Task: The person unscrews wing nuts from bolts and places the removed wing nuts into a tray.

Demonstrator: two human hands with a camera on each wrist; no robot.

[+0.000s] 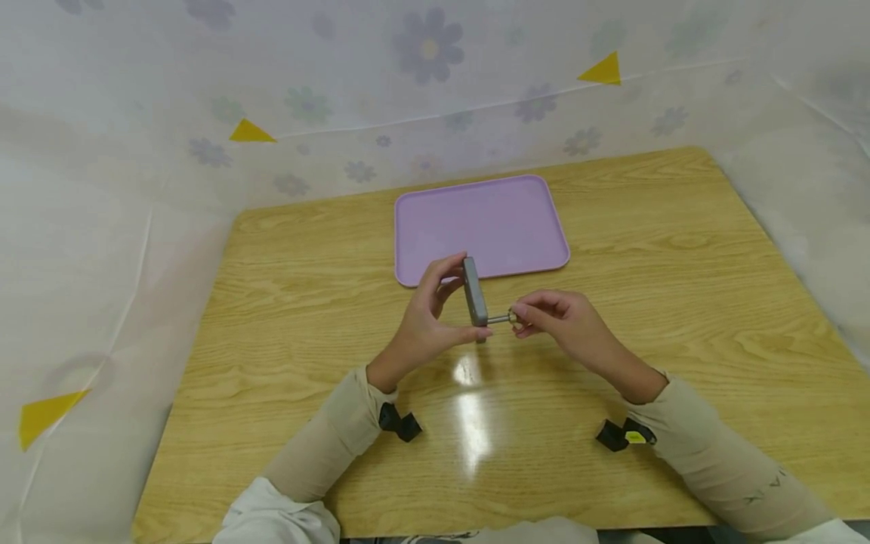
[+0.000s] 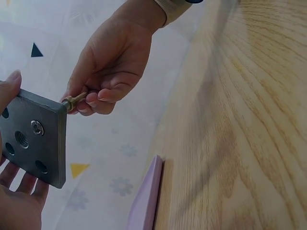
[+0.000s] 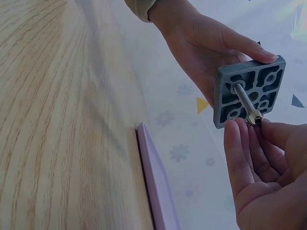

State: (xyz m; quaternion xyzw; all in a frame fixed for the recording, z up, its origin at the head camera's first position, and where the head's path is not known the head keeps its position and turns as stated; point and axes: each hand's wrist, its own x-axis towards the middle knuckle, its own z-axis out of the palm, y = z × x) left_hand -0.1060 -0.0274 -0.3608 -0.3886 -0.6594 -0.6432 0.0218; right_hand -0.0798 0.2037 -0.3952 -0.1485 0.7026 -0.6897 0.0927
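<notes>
My left hand (image 1: 430,313) grips a square grey plate (image 1: 473,291) by opposite edges, thumb on one and fingers on the other, upright above the table. One face is smooth with several holes and a bolt head (image 2: 37,128) in one of them; the other is ribbed (image 3: 271,96). From the ribbed side sticks out the threaded shank of the bolt (image 3: 245,98), with a brass-coloured nut (image 3: 254,118) at its far end. Thumb and fingers of my right hand (image 1: 574,321) pinch that nut. In the left wrist view the right fingers partly hide the nut.
A purple tray (image 1: 482,227) lies at the back of the wooden table (image 1: 292,317), just beyond the hands. Flower-patterned white sheeting (image 1: 367,91) with yellow triangles stands behind and at both sides. Each wrist wears a black camera mount (image 1: 401,423).
</notes>
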